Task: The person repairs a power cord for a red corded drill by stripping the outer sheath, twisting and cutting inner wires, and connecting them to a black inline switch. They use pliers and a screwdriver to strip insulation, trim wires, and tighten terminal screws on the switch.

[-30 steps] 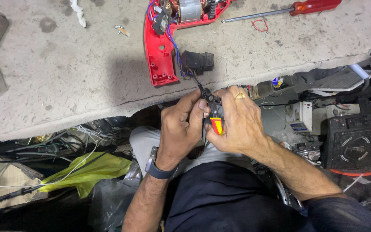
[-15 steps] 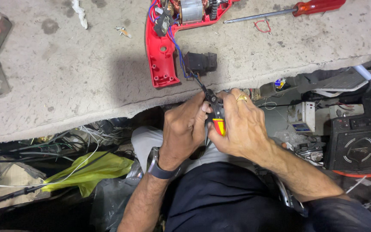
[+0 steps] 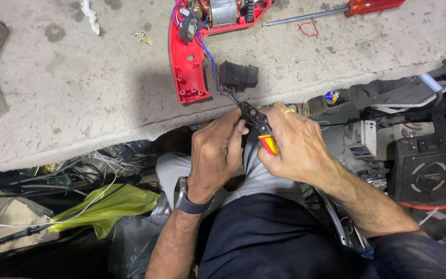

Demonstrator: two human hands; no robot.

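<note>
A long red-handled screwdriver lies on the grey concrete bench. Below the bench's edge lie a crumpled yellow-green plastic bag and a black speaker box.

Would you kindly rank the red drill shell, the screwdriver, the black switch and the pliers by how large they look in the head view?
1. Red drill shell, though partly cut off.
2. Screwdriver, long but thin.
3. Black switch.
The pliers are mostly hidden in the right hand and nearer the camera, so I cannot rank them.

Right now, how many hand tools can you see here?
2. A red-handled screwdriver lies at the top of the bench; pliers with red-yellow grips are in the right hand, the left hand beside. Clutter may hide others.
</note>
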